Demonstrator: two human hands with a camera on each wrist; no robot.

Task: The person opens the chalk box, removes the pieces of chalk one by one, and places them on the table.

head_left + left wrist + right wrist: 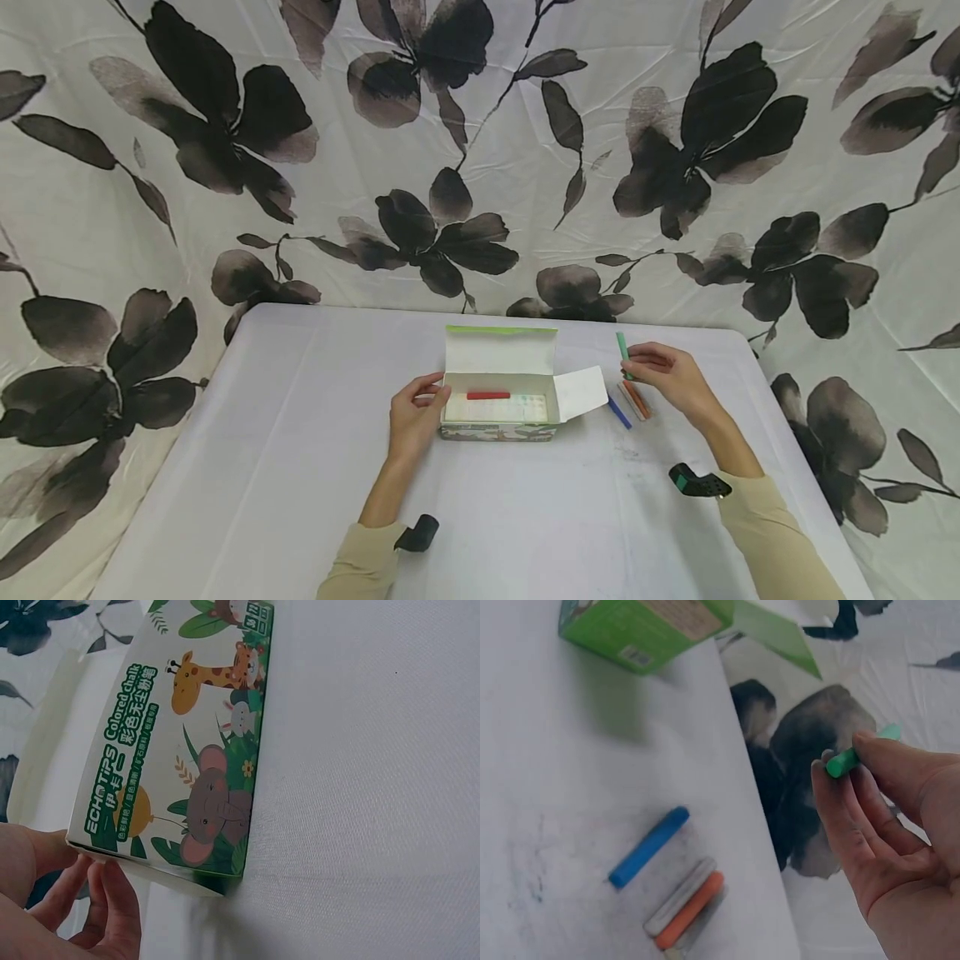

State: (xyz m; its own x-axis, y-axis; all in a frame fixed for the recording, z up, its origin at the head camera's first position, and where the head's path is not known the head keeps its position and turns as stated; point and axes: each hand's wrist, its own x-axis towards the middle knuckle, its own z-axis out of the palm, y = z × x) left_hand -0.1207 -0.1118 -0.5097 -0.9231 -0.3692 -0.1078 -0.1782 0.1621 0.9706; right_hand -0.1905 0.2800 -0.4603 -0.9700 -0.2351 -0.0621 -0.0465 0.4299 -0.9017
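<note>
An open box of colored chalk (pixel 498 432) stands on the table with its lid raised and a side flap folded out to the right. My left hand (pixel 415 418) grips the box's left end, thumb at the corner and fingers by the end flap (pixel 176 881). Inside, a red chalk stick (pixel 488 396) lies on top of rows of pale chalk tips. To the right of the box, my right hand (pixel 670 379) pinches a green chalk stick (pixel 845 761) between thumb and fingertips, raised above the table.
Below the right hand lie a blue chalk stick (pixel 649 847), an orange one (pixel 689 910) and greyish-white ones (pixel 678 898) side by side. Smudges mark the white tablecloth (pixel 570 517) there. A floral cloth (pixel 450 108) hangs behind the table's back edge.
</note>
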